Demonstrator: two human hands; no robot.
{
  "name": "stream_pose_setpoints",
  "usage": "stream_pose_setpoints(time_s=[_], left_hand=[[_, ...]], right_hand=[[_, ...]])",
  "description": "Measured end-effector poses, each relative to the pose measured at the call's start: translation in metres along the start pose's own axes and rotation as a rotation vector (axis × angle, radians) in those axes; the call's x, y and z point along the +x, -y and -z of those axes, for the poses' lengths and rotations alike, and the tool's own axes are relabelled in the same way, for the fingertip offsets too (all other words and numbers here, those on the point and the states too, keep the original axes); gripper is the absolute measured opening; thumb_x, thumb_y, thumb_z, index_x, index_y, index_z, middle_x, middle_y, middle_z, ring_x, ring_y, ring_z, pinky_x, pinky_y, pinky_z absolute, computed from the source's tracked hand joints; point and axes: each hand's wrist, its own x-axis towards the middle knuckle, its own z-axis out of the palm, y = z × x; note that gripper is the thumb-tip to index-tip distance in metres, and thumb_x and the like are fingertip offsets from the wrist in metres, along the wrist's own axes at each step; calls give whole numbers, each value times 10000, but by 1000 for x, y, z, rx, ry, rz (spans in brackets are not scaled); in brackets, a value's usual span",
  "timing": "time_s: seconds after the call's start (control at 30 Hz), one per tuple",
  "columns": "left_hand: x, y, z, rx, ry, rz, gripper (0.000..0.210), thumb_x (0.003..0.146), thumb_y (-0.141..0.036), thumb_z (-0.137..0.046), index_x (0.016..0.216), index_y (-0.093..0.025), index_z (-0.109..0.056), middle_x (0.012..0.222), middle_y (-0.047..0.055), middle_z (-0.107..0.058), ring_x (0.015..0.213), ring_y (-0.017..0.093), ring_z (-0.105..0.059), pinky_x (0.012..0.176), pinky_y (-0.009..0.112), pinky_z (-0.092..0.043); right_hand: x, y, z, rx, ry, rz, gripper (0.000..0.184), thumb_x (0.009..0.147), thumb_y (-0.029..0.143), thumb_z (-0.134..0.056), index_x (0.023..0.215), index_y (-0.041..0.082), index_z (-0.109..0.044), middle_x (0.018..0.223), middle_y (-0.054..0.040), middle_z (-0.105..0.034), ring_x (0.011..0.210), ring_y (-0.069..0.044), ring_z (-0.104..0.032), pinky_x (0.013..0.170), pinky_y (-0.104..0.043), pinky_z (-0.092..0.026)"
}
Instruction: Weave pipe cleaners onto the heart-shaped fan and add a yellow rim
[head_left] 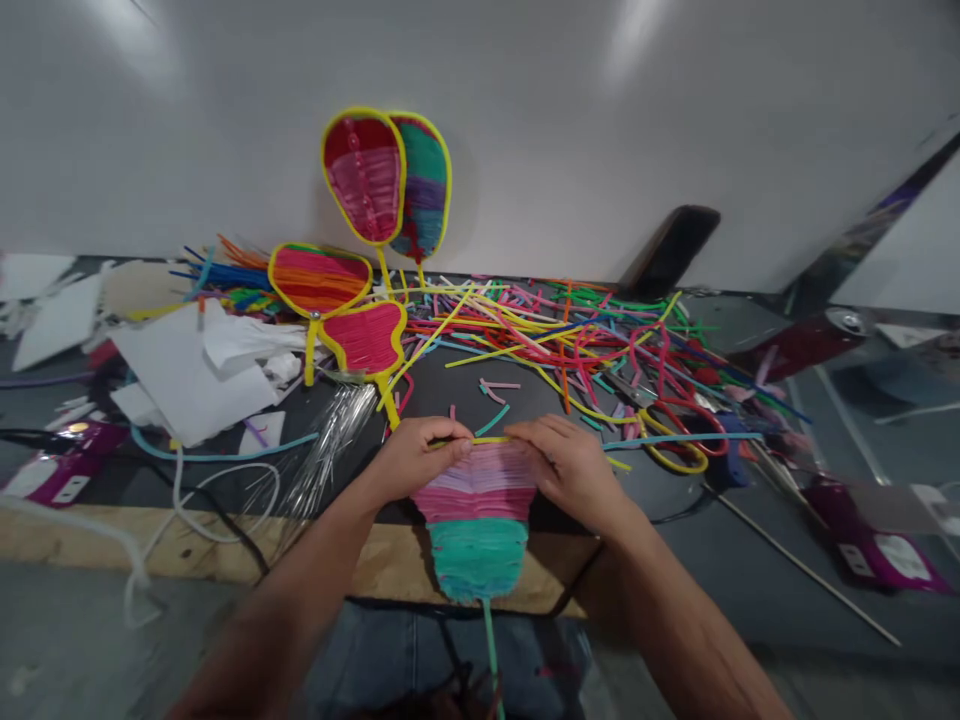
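A fan-shaped paddle (480, 555) of pipe cleaners, banded lilac, pink and teal, hangs over the table's front edge with its thin green stem (491, 640) pointing down towards me. Along its top edge runs a yellow pipe cleaner (491, 440). My left hand (420, 458) pinches this yellow strip at the paddle's upper left corner, thumb and finger together. At the upper right corner my right hand (574, 468) grips the same strip, its fingers bent over the edge and partly hiding the lilac band.
Behind lies a heap of loose pipe cleaners (525, 325). Finished yellow-rimmed paddles (367, 185) lean on the wall. Scissors (679, 435), a dark phone (671, 250) and a red can (806, 345) are to the right. White paper scraps (195, 370) and silver strands (330, 450) lie left.
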Motion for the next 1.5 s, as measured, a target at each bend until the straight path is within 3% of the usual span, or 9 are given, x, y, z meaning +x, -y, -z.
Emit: stream_pose_setpoints(time_s=[0.23, 0.43, 0.57, 0.73, 0.9, 1.1, 1.27, 1.4, 1.5], left_hand=[[-1, -2, 18, -68, -82, 121, 307, 770, -421, -566, 788, -142, -694, 712, 8, -686, 665, 144, -593, 615, 210, -449], [0, 0, 24, -39, -127, 154, 296, 763, -422, -575, 776, -152, -695, 728, 13, -705, 673, 152, -608, 614, 212, -457], [1, 2, 22, -50, -118, 131, 295, 757, -427, -583, 767, -157, -702, 718, 11, -705, 676, 156, -609, 614, 216, -460], [2, 5, 20, -73, -118, 136, 304, 755, -433, -589, 785, -154, -704, 719, 14, -704, 663, 153, -601, 609, 218, -457], [3, 8, 18, -98, -94, 160, 320, 752, -441, -598, 798, -142, -704, 725, 16, -698, 654, 146, -589, 604, 216, -446], [3, 7, 17, -164, -101, 187, 344, 731, -454, -622, 827, -137, -714, 743, 22, -701, 659, 146, -587, 598, 220, -441], [1, 7, 23, -404, -137, 219, 450, 687, -449, -685, 998, -125, -670, 872, 58, -703, 721, 158, -610, 631, 230, -461], [0, 7, 22, -649, -137, 189, 672, 620, -346, -763, 1213, -147, -517, 948, 78, -688, 821, 184, -639, 736, 279, -495], [3, 13, 14, -664, -125, 152, 666, 663, -319, -735, 1249, -146, -470, 967, 88, -675, 841, 181, -639, 773, 297, -499]], right_hand=[[-4, 3, 2, 244, -86, -307, 205, 875, 269, -518, 984, 209, -681, 903, -57, -728, 775, -178, -679, 724, -297, -533], [-3, 1, -4, 716, 23, -577, 278, 823, 383, -566, 999, 189, -659, 840, -36, -704, 692, -149, -653, 579, -251, -525], [2, -2, -1, 796, 24, -586, 206, 728, 370, -674, 755, 169, -637, 655, 21, -613, 562, -89, -529, 520, -207, -440], [3, -6, -4, 990, 97, -689, 288, 671, 400, -738, 699, 175, -561, 528, 75, -495, 423, -46, -386, 387, -167, -301], [3, -6, -13, 1122, 154, -680, 312, 681, 406, -737, 754, 184, -531, 570, 65, -546, 477, -66, -484, 433, -174, -399], [4, -4, -10, 1013, 212, -593, 290, 744, 428, -679, 784, 162, -570, 594, 65, -517, 459, -45, -448, 447, -175, -383], [2, -11, 1, 945, 111, -586, 305, 756, 455, -660, 761, 177, -536, 576, 59, -503, 465, -63, -447, 443, -190, -372], [1, -16, 8, 921, 3, -617, 308, 753, 462, -662, 840, 187, -553, 554, 68, -468, 448, -68, -404, 417, -194, -338], [2, -15, 9, 897, -41, -643, 347, 759, 509, -635, 896, 195, -575, 542, 71, -437, 435, -68, -364, 398, -197, -307]])
